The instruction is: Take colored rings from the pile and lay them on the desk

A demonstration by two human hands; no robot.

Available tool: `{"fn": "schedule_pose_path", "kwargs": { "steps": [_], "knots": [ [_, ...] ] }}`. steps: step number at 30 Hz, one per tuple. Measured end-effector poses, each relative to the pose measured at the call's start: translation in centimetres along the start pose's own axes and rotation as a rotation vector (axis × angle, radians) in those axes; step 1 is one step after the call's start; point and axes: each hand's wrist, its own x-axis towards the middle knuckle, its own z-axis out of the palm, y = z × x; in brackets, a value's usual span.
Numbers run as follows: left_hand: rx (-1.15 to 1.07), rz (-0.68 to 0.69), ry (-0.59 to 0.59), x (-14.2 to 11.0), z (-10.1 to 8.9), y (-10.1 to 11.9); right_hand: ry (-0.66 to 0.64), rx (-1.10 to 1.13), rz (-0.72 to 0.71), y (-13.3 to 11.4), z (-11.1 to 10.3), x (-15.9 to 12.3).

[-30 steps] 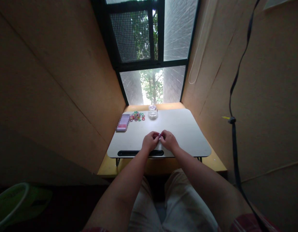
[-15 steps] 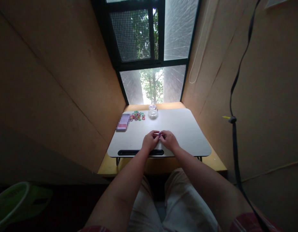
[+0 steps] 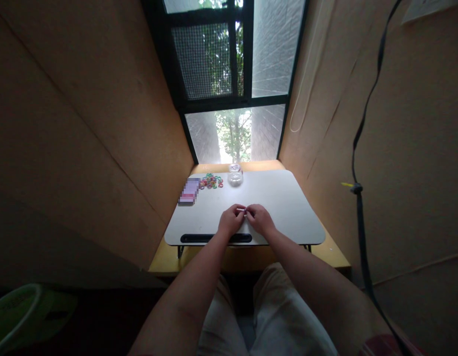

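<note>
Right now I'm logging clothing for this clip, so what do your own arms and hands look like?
My left hand and right hand are bare, with no gloves. Both forearms are uncovered, and I see no watch or bracelet. The right sleeve is dark red with paler lines. Any finger rings would be too small to tell.

Beyond the hands, we get bright, glaring daylight from the window (image 3: 234, 133); either side sinks into shadow, and our wide view stretches toward its edges.
</note>
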Motion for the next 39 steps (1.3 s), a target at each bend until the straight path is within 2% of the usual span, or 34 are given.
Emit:
{"fn": "schedule_pose_path", "kwargs": {
  "steps": [9, 19, 24, 39],
  "knots": [
    [-0.077, -0.019, -0.005, -0.22, -0.05, 0.18, -0.006, 0.020, -0.004, -0.37, -0.45, -0.02],
    [0.005, -0.001, 0.070, -0.02, -0.06, 0.21, 0.016, 0.055, 0.043, -0.37, -0.30, -0.17],
    [-0.039, 0.003, 0.062, -0.08, -0.08, 0.34, 0.029, 0.065, 0.095, -0.46, -0.33, -0.24],
    [-0.012, 0.002, 0.031, -0.16, -0.13, 0.68, 0.042, 0.074, 0.094, -0.51, -0.37, -0.23]
  ]
}}
